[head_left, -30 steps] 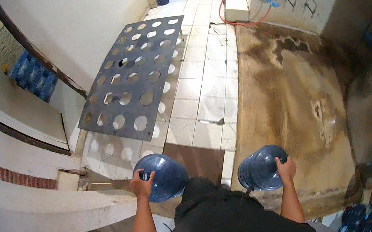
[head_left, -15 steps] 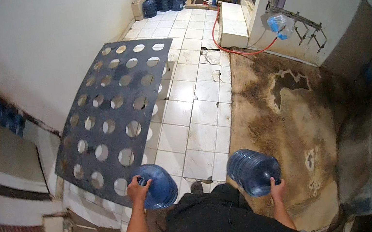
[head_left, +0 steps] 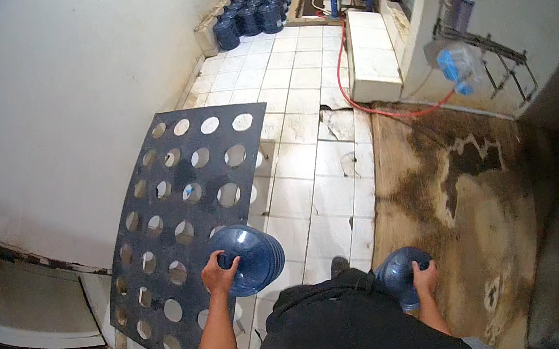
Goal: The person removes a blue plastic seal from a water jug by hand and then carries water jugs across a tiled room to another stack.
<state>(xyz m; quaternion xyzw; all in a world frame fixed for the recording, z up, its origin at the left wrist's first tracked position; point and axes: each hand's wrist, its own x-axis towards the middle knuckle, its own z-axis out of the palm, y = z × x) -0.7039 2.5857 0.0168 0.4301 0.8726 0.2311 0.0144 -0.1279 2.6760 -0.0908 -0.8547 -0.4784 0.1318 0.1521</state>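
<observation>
My left hand [head_left: 218,273] is closed round the neck of a blue water jug [head_left: 258,258], held tilted over the right edge of a dark panel with round holes [head_left: 174,207]. The jug's ribbed body points away to the right. At my right side, my right hand [head_left: 426,277] grips the neck of a second blue water jug [head_left: 394,275]. That jug hangs beside my leg, partly hidden by my dark clothing. Both jugs are see-through and look empty.
White floor tiles [head_left: 294,161] run ahead, some cracked, beside a stained brown floor strip [head_left: 417,203] on the right. Several blue jugs [head_left: 248,19] stand by the far wall. A red hose [head_left: 380,112] curves past a tiled step [head_left: 373,59], towards wall piping [head_left: 475,38].
The view has shifted forward along the tiles. The left jug has risen and turned, its base now more to the right. The right jug has swung back closer to my leg.
</observation>
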